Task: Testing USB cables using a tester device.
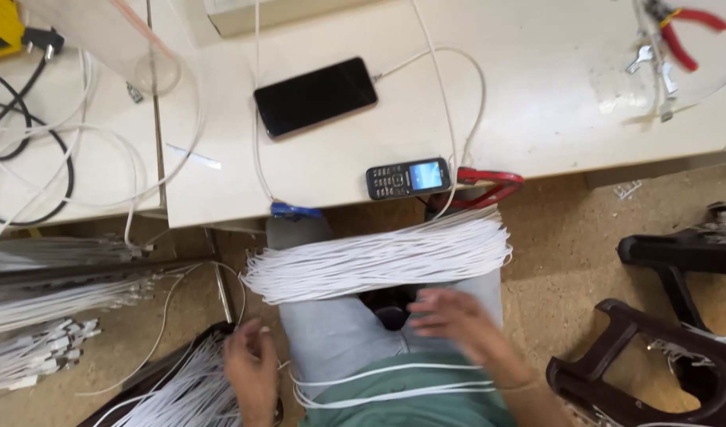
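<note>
A thick bundle of white cables point(379, 257) lies across my lap, over grey trousers. My left hand point(250, 365) reaches down at the lower left, fingertips pinching at white cables in a heap point(189, 395) beside my leg. My right hand point(458, 320) is blurred by motion, fingers spread, hovering just below the lap bundle and holding nothing I can see. A couple of loose white cables point(394, 383) run across my green shirt.
A white table point(537, 103) holds a black smartphone point(315, 96) on a charging lead, a small keypad phone point(408, 177) and red-handled pliers point(687, 28). Red scissors point(485, 186) hang at the table's edge. More cable bundles point(54, 316) lie left. Black stools point(655, 340) stand right.
</note>
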